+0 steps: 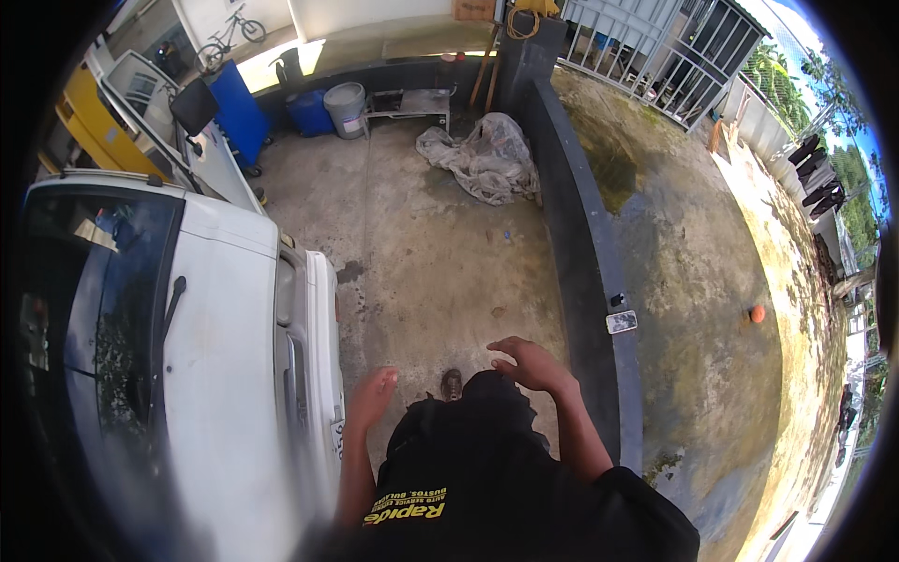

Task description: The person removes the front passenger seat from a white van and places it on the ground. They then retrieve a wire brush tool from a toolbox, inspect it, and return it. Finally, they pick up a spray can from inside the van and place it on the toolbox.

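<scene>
Head view: the white-painted vehicle (225,262) with dark glass and a black wiper fills the left side, its bumper end pointing right and its long axis seeming to run across the picture, out past the left rim. The person's left hand (372,398) hangs in the air just beside that bumper; its fingers point away from the body, but I cannot tell how far they curl. The right hand (532,363) is raised in front of the dark-clothed legs, fingers apart and bent leftward, gripping nothing, nearest the low dark-grey wall (599,262). On that wall's top lies a pale rectangular phone-like device (621,322), its long axis roughly crosswise, right end slightly higher, with a small black object (617,300) just beside it. Farther back, a pale grey round bucket (346,110) stands close to a blue plastic container (310,113); the contents of both are unclear. Right of them stands a low metal worktop (409,99), then a crumpled grey sheet (487,159) on the stained concrete floor (440,272). A tall blue wheeled cabinet (234,112) stands behind the vehicle, a barred metal gate (655,56) closes the upper right, and an orange ball (758,314) rests on sunlit ground beyond the wall.
</scene>
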### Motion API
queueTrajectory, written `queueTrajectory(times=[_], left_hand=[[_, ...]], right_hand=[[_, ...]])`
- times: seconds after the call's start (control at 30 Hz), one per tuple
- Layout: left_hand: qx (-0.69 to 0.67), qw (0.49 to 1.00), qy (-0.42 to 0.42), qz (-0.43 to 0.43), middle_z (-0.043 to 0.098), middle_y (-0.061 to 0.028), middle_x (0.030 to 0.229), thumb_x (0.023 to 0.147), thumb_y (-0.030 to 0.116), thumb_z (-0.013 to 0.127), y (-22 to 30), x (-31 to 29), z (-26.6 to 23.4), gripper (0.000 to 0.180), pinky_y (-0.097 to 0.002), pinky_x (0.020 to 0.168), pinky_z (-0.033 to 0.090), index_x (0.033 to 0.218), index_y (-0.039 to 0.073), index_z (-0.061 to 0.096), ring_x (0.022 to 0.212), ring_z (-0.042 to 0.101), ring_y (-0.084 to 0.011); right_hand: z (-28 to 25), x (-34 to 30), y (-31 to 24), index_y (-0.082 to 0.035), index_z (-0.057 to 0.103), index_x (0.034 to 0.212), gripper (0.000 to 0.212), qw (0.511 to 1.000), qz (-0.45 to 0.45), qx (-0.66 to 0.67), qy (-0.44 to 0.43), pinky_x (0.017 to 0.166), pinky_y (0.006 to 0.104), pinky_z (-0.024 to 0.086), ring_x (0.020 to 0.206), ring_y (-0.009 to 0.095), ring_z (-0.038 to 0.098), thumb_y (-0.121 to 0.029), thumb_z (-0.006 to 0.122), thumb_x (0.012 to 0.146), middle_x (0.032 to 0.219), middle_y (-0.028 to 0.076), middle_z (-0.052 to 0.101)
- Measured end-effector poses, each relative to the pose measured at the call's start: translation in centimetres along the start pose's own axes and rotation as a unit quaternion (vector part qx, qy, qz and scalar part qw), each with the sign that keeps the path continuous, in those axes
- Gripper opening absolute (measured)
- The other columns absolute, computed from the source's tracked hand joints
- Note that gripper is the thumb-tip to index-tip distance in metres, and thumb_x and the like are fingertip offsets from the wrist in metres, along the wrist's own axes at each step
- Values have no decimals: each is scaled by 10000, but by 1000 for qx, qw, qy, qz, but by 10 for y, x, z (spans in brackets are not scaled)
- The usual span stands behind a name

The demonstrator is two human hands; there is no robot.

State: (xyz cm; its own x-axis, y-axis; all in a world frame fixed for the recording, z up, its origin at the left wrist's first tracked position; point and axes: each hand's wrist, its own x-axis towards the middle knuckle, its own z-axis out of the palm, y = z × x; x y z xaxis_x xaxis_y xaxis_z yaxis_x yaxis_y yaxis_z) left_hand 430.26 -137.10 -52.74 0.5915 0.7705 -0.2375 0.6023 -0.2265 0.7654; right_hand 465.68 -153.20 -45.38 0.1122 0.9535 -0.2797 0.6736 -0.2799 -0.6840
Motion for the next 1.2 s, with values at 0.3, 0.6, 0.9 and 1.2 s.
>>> queueTrajectory(times=[0.3,0.6,0.9,1.2], left_hand=[[35,998,-1,52,735,-138,1189,1106,297,587,71,287,-48,317,-440,934,553,1251,69,753,1090,709,-362],[21,999,20,-20,742,-116,1212,1095,314,602,92,453,-82,309,-438,952,557,1267,96,738,1100,714,-342],[-53,935,277,-214,753,-136,1168,1088,224,636,48,528,-165,247,-426,933,564,1250,81,755,1058,732,-325],[-30,828,517,-213,742,-150,1179,1091,133,605,-28,687,-326,214,-445,988,549,1234,62,748,1096,705,-356]], right_hand=[[-138,189,71,-73,779,1265,326,996,89,11,27,1044,474,525,1209,398,676,-272,694,1020,1283,187,730],[-270,453,129,-89,742,1334,388,995,48,-82,-10,1025,502,536,1232,420,674,-298,721,1008,1327,203,707],[-343,769,26,-81,749,1310,337,970,-157,-156,-98,1018,479,541,1166,425,695,-226,701,1009,1263,201,733],[-301,992,-98,-86,759,1300,326,935,-254,-52,-243,1043,481,532,1218,422,673,-227,705,1012,1294,204,727]])
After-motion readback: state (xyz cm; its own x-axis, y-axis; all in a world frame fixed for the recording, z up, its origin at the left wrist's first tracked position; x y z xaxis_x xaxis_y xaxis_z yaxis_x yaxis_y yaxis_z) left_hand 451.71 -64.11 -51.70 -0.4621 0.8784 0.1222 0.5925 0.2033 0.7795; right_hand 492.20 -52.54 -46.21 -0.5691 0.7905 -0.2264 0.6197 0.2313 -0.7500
